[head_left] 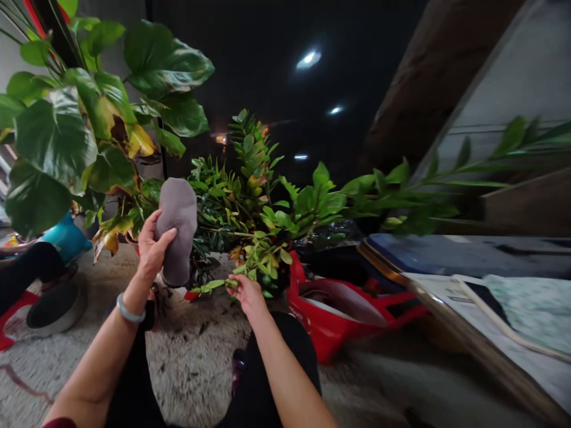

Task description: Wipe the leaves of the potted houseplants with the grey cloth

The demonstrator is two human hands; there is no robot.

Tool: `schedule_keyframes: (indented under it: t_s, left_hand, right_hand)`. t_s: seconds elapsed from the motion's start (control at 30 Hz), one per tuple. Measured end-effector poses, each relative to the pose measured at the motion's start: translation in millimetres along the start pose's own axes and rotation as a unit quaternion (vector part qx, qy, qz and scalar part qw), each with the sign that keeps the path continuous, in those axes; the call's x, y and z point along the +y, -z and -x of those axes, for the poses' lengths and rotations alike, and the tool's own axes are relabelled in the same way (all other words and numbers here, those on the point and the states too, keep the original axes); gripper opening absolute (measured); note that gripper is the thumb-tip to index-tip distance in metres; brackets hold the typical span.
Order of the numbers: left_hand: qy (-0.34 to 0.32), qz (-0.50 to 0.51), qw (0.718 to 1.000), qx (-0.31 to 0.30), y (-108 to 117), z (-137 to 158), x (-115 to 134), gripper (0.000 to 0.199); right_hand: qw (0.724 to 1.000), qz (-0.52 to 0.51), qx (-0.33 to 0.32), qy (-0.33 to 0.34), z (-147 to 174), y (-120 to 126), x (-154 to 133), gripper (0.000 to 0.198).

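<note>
My left hand [152,245], with a pale bangle at its wrist, is closed round a flat grey-purple insole [179,229], held upright with the thumb across its face. Lower and to the right, my right hand [246,292] pinches the tip of a light-green leafy stem [213,286]. That stem reaches out from the potted plants [267,246] in front of me. Leaves and fingers hide exactly where the stem is gripped.
A large-leaved plant [53,137] with some yellowed leaves rises at the left. Beside my right knee sits a red bag [330,318]; a table edge [464,333] juts in at the right. A round grey basin [57,309] and another person's dark-clothed leg [29,270] are at the left.
</note>
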State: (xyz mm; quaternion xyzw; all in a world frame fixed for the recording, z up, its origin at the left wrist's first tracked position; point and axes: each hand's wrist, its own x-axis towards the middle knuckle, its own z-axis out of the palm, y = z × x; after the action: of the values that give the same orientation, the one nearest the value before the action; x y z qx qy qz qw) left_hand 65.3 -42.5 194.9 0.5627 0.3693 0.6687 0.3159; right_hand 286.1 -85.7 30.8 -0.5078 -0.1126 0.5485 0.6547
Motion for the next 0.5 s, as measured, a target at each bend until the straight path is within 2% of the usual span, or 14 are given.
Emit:
schedule_keyframes:
  t_s: [0.07, 0.13, 0.23, 0.3, 0.33, 0.4, 0.5]
  left_hand:
    - [0.006, -0.033, 0.998, -0.050, -20.3, 2.7, -19.6, 0.064]
    - [0.040, -0.089, 0.985, -0.139, -30.4, 13.2, -36.8, 0.059]
    - [0.126, -0.161, 0.926, -0.316, -21.9, 35.9, -44.3, 0.053]
    - [0.171, -0.156, 0.898, -0.374, -7.1, 45.6, -35.2, 0.054]
    - [0.187, -0.139, 0.898, -0.373, -0.5, 46.5, -27.7, 0.055]
    - [0.204, -0.085, 0.919, -0.327, 5.1, 39.2, -10.9, 0.060]
    - [0.185, 0.009, 0.958, -0.219, -13.3, 13.5, 4.8, 0.068]
  right_hand:
    - [1.000, 0.005, 0.001, 0.003, 1.0, 1.3, 0.0, 0.012]
    - [1.000, 0.013, 0.005, 0.005, 1.5, 3.1, 0.2, 0.013]
    - [1.000, 0.028, 0.013, 0.005, 2.9, 7.3, -0.5, 0.014]
    - [0.999, 0.034, 0.014, 0.006, 4.2, 10.7, -2.2, 0.014]
    - [0.999, 0.036, 0.013, 0.008, 4.8, 12.3, -3.2, 0.015]
    - [0.999, 0.040, 0.010, 0.013, 5.5, 15.2, -4.9, 0.016]
    - [0.999, 0.050, 0.010, 0.012, 5.0, 17.5, -5.5, 0.014]
